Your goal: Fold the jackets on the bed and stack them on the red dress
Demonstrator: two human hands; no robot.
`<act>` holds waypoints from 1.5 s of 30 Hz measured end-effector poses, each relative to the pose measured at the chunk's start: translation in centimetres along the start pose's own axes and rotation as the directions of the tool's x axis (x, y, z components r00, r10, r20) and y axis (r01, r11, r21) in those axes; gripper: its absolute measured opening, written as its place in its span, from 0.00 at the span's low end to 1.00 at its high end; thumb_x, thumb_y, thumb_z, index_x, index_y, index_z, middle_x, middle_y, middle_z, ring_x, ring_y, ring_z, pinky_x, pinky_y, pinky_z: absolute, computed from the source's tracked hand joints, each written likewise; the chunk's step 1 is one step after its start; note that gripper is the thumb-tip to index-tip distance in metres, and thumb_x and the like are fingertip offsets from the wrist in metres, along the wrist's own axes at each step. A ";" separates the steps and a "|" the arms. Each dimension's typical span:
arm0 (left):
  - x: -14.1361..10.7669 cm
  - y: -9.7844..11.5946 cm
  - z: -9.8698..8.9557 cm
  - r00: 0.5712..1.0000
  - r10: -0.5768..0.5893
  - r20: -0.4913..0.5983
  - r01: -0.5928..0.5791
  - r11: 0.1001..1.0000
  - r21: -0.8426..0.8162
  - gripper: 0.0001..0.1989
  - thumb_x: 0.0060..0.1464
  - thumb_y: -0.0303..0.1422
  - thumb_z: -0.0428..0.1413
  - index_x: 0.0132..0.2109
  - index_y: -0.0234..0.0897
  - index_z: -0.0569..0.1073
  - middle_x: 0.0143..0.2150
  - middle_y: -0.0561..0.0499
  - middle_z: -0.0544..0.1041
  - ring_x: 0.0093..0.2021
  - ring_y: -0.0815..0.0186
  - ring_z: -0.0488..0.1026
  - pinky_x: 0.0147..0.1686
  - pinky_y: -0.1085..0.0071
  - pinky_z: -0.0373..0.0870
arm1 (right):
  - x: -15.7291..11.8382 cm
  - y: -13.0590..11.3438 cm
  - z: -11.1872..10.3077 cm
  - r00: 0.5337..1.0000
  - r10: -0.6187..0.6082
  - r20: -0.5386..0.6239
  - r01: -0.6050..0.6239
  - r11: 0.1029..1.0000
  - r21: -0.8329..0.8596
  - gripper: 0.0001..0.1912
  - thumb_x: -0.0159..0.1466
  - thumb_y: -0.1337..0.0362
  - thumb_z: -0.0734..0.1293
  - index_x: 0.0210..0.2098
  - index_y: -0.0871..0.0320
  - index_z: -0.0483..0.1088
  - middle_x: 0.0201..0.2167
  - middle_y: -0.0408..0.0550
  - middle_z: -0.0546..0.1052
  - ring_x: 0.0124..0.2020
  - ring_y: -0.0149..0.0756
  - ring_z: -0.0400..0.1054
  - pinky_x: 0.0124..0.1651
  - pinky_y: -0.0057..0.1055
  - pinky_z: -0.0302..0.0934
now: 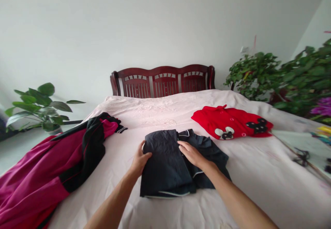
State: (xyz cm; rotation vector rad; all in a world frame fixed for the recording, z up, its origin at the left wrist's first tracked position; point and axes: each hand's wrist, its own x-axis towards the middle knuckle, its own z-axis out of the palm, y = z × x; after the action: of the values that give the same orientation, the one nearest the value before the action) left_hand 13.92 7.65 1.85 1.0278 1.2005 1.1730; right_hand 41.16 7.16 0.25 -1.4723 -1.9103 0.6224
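A dark navy shirt [165,167] with thin white piping lies on the bed, its left part folded over towards the middle. Along its left edge is my left hand [140,159], thumb on top of the cloth and fingers curled at the edge. My right hand [190,153] has its fingertips closed at the folded edge near the shirt's middle; its thumb is hidden. The shirt's right part, with collar and sleeve, spreads flat beyond my right hand.
A magenta and black jacket [74,153] lies at the left. A folded red garment [230,122] with cartoon patches rests at the right on the pale bedsheet [160,115]. Behind stands a dark wooden headboard [165,81]. Potted plants [43,105] flank the bed.
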 end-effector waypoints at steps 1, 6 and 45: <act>0.1 0.4 -1.2 1.000 0.001 -0.021 -0.002 1.000 -0.018 0.48 0.46 0.22 0.62 0.71 0.37 0.49 0.33 0.50 0.80 0.27 0.64 0.78 0.29 0.67 0.77 | -0.3 0.1 0.0 1.000 -0.003 -0.020 0.003 1.000 -0.010 0.27 0.69 0.56 0.55 0.62 0.61 0.67 0.62 0.59 0.69 0.64 0.43 0.62 0.68 0.45 0.53; 0.6 1.2 -8.1 0.984 0.073 -0.160 -0.012 0.935 0.353 0.36 0.50 0.28 0.61 0.66 0.36 0.61 0.30 0.52 0.77 0.26 0.62 0.77 0.32 0.61 0.78 | -2.1 0.5 1.5 0.988 -0.151 -0.012 0.147 0.972 -0.182 0.20 0.66 0.64 0.60 0.55 0.59 0.74 0.57 0.56 0.74 0.62 0.44 0.64 0.67 0.47 0.56; -9.4 -2.0 1.0 0.813 0.321 0.486 -0.536 0.085 0.840 0.18 0.49 0.19 0.53 0.46 0.41 0.71 0.41 0.50 0.75 0.43 0.60 0.72 0.45 0.65 0.70 | -2.8 0.3 2.1 0.981 -0.190 -0.043 0.176 0.960 -0.220 0.20 0.64 0.67 0.61 0.53 0.54 0.75 0.57 0.50 0.75 0.62 0.42 0.64 0.66 0.47 0.57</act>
State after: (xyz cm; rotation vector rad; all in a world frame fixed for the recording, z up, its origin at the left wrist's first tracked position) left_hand 15.25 -1.95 1.23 2.6002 1.5265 0.5425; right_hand 40.31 4.56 -2.01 -1.4035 -2.0861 0.2875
